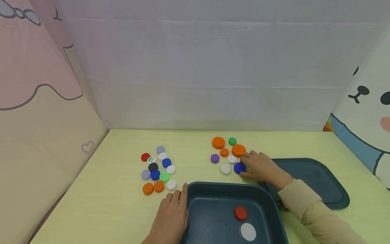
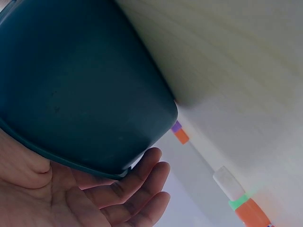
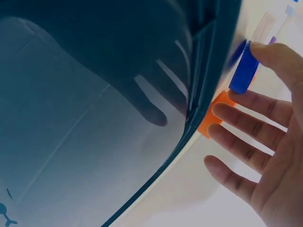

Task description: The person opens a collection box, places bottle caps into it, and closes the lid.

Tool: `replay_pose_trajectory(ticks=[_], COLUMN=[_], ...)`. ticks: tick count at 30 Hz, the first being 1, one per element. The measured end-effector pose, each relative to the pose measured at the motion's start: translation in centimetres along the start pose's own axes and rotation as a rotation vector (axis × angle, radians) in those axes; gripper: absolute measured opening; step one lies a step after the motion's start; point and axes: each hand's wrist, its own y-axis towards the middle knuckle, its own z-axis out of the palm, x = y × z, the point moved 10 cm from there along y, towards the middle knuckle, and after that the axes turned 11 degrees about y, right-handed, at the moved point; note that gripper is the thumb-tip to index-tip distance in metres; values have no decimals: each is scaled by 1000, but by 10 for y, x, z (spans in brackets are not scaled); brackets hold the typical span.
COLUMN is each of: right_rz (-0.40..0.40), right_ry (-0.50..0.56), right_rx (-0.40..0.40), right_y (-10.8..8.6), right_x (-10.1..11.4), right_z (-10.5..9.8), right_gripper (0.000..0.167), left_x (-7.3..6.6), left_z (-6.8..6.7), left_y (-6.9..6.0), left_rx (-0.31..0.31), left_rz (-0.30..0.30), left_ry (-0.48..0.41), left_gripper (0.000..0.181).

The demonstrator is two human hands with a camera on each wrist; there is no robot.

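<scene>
At the right-hand group of bottle caps, my right hand (image 1: pixel 262 167) pinches a blue bottle cap (image 3: pixel 245 71) between thumb and index finger. Its other fingers spread loosely near a large orange cap (image 1: pixel 238 150). My left hand (image 1: pixel 171 215) rests along the left rim of a dark blue-green bin (image 1: pixel 225 185), fingers extended; in the left wrist view they lie just under that rim. Inside the bin are a red cap (image 1: pixel 241 213) and a white cap (image 1: pixel 248 232). Around the right hand sit a white cap (image 1: pixel 225 169), a purple cap (image 1: pixel 215 158) and a green cap (image 1: pixel 232 141).
A second group of mixed caps, including a black cap (image 1: pixel 153 167) and a light green cap (image 1: pixel 164 177), lies left of the bin. A dark lid-like tray (image 1: pixel 310 179) lies under the right forearm. Pale sheeting (image 1: pixel 195 84) stands behind the yellow table (image 1: pixel 91 203).
</scene>
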Motion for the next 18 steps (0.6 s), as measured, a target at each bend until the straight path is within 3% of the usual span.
replay_pose_trajectory(ticks=[18], right_rz=[-78], right_ry=[-18], right_rx=[-112], right_y=[-21], right_x=[10], right_z=[-30], right_gripper=[34], left_x=[0], left_z=[0], left_y=[0], left_rx=[3], left_rz=[-4], left_ry=[-1], left_gripper=[57])
